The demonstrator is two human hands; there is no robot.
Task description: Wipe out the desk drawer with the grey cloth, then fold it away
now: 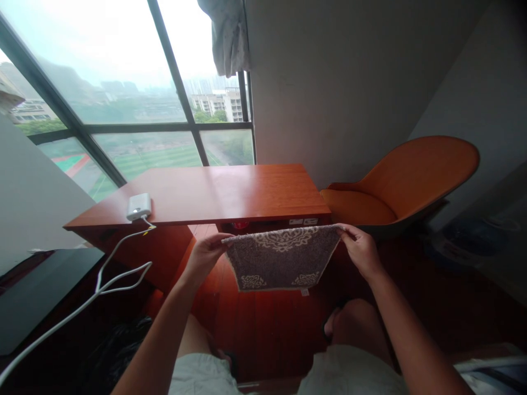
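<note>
A small grey-brown mat (280,266) with cream scroll patterns hangs between my two hands, in front of the desk's near edge. My left hand (208,252) pinches its upper left corner between thumb and fingers. At the upper right corner, my right hand (360,249) grips it the same way. The top edge is stretched nearly straight, and the lower part drops down above the floor. A small white tag sticks out from the mat's bottom edge. Whether the mat is folded, I cannot tell.
A reddish wooden desk (247,192) stands ahead by the window. On its left end lies a white power adapter (139,206) with a white cable (99,285) running down left. An orange chair (415,175) is at the right. A large water bottle (473,236) sits in shadow beyond it.
</note>
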